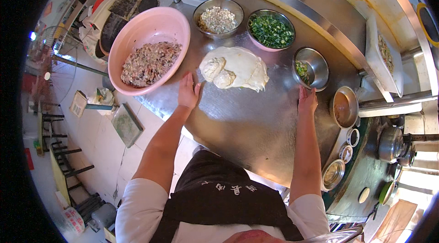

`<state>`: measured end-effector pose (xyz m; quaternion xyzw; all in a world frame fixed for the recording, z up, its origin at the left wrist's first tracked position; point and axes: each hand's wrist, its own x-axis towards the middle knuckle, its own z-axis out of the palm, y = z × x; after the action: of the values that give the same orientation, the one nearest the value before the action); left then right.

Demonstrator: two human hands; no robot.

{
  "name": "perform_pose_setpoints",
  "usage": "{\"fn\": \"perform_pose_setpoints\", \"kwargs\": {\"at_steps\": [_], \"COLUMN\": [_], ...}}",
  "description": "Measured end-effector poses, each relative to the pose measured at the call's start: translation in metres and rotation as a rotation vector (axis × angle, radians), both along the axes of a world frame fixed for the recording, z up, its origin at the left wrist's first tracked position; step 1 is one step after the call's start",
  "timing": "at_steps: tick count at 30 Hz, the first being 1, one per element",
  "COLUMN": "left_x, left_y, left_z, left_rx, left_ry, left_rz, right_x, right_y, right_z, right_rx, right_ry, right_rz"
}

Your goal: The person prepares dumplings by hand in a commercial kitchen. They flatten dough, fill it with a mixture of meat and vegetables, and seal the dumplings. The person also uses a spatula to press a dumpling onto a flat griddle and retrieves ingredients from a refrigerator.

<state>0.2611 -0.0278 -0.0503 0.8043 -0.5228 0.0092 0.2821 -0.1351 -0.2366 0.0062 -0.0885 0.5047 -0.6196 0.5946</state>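
My left hand (188, 91) rests flat, thumb apart, between a pink plastic basin (118, 45) and a slab of white dough (241, 64). It holds nothing. A minced filling (151, 64) covers the lower part of the basin. Two folded lumps of dough (216, 71) sit at the slab's left end. On the other side, my right hand (307, 99) has its fingertips at the near rim of a small steel bowl (319, 68), apparently touching it without gripping. Some chopped green and pale filling (302, 72) clings to one side inside that bowl.
Behind the dough stand a steel bowl of pale diced food (219, 20) and a bowl of chopped greens (271, 30). A steel bowl with brown contents (344, 107) is at the right. A metal shelf (308, 13) overhangs the steel table (240, 123). A round griddle (353, 181) adjoins it.
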Motion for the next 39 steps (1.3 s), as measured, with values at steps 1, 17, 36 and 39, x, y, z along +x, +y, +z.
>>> {"fn": "perform_pose_setpoints", "kwargs": {"at_steps": [1,17,36,39], "left_x": [-0.002,0.021,0.025,0.023], "left_y": [-0.007,-0.041,-0.039,-0.038], "left_z": [0.005,0.025,0.020,0.016], "left_rx": [0.000,-0.094,-0.029,-0.090], "left_ry": [0.022,0.196,0.232,0.173], "left_rz": [-0.018,-0.229,-0.238,-0.235], "right_x": [0.008,0.210,0.238,0.172], "right_y": [-0.007,-0.045,-0.117,-0.112], "right_z": [0.003,0.027,0.239,0.248], "right_rx": [-0.017,-0.068,-0.460,-0.302], "right_ry": [-0.027,1.780,1.818,1.690], "right_rz": [-0.097,0.492,0.116,-0.116]}}
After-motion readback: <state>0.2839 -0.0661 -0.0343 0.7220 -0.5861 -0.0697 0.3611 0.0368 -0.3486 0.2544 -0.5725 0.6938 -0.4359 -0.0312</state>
